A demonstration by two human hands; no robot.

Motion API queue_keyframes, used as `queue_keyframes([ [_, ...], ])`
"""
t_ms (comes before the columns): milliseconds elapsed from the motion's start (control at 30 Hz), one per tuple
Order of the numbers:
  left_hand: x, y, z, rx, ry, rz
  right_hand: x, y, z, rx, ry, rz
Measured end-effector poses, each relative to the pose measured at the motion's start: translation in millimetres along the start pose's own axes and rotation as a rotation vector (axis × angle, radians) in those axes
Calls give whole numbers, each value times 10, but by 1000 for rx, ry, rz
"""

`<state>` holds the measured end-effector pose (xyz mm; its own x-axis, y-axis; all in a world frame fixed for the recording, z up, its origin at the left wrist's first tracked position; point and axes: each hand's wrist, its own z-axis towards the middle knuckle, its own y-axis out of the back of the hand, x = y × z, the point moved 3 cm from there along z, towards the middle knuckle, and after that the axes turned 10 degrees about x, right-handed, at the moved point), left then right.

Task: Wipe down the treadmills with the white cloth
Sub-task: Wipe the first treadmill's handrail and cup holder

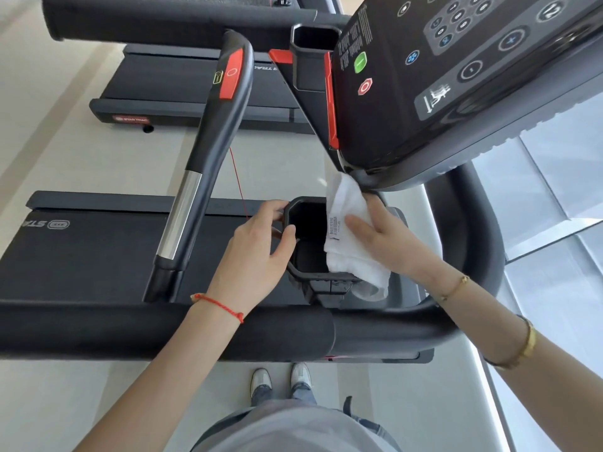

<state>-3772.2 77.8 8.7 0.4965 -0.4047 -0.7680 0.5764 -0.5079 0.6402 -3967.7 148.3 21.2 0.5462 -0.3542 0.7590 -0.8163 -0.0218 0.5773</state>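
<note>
The near treadmill is black, with its control console up at the right. Below the console sits a black cup holder. My left hand grips the holder's left rim, thumb inside. A folded white cloth with a small label lies over the holder's right edge, reaching up to the console's lower corner. My right hand presses on the cloth with its fingers extended.
A curved black handrail with a red panel and a chrome section rises left of the holder. A thick padded bar crosses in front of me. A second treadmill stands beyond. Glass panels lie to the right.
</note>
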Motion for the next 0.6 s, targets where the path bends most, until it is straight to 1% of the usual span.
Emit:
queue_keyframes([
  [133, 24, -6, 4, -5, -2, 5, -123, -44, -189, -27, -20, -4],
  [200, 34, -9, 4, -5, -4, 6, -140, -51, -301, -61, 1, 3],
  [333, 34, 1, 1, 12, -14, 9, -86, -73, -567, -123, 154, 38],
  [400, 45, 6, 4, 23, -16, 3, -29, -61, -709, -135, 260, -24],
  [467, 67, 16, 4, 38, -9, -20, 41, -41, -819, -78, 355, -142],
  [567, 103, 46, 3, 55, -4, -72, 154, -83, -863, 149, 415, -318],
  [600, 108, 53, 3, 60, -6, -79, 202, -123, -833, 200, 436, -399],
])
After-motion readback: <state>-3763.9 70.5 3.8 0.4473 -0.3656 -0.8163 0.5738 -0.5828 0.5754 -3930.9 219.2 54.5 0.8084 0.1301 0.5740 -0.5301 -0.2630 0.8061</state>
